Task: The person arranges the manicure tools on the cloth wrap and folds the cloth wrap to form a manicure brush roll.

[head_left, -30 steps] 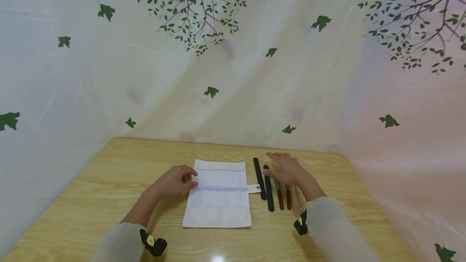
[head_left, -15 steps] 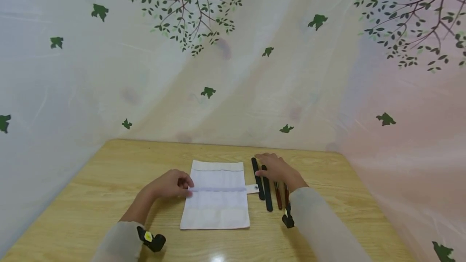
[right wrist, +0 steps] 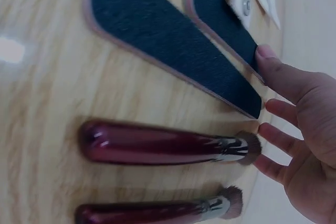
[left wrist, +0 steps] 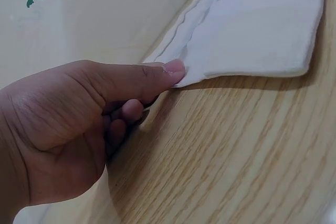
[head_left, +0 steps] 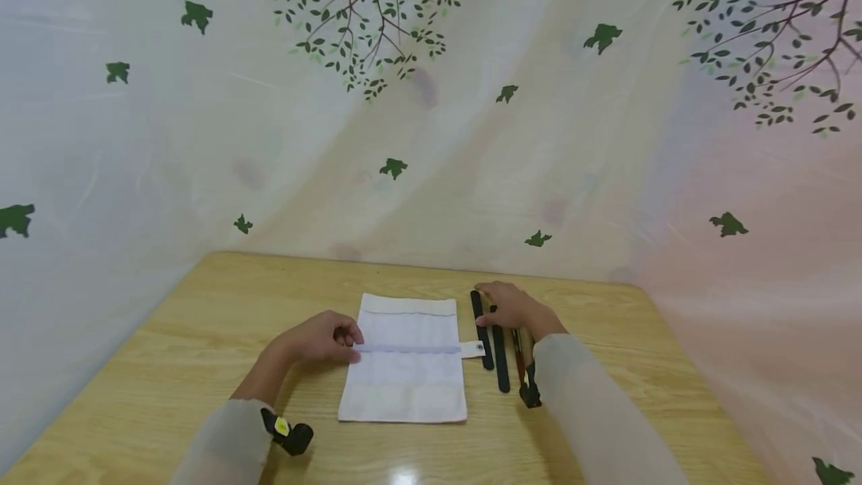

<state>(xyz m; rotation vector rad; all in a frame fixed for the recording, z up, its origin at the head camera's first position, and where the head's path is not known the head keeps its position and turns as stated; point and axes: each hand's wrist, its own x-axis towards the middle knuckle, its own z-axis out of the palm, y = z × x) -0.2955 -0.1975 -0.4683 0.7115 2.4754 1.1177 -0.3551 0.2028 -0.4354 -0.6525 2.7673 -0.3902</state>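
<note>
A white cloth pouch (head_left: 404, 388) lies unfolded on the table, its snap strap (head_left: 474, 349) pointing right. At the pouch's left edge, my left hand (head_left: 319, 337) pinches the cloth, the thumb on top in the left wrist view. My right hand (head_left: 518, 305) is over the far end of two black nail files. Its thumb touches the left nail file (right wrist: 226, 22), which lies flat; the index finger is hidden in the right wrist view. The other nail file (right wrist: 173, 40) lies beside it, under the hand in the head view. The other right fingers are spread and hold nothing.
Two brushes with dark red handles, one brush (right wrist: 157, 142) above the other brush (right wrist: 152, 212) in the right wrist view, lie right of the files. The right sleeve (head_left: 579, 388) covers part of that area in the head view. A leaf-print curtain (head_left: 431, 133) hangs behind the wooden table (head_left: 269, 283).
My right hand has moved left from above the brushes to the left nail file, its thumb now touching it. My left hand has shifted slightly down the pouch's edge.
</note>
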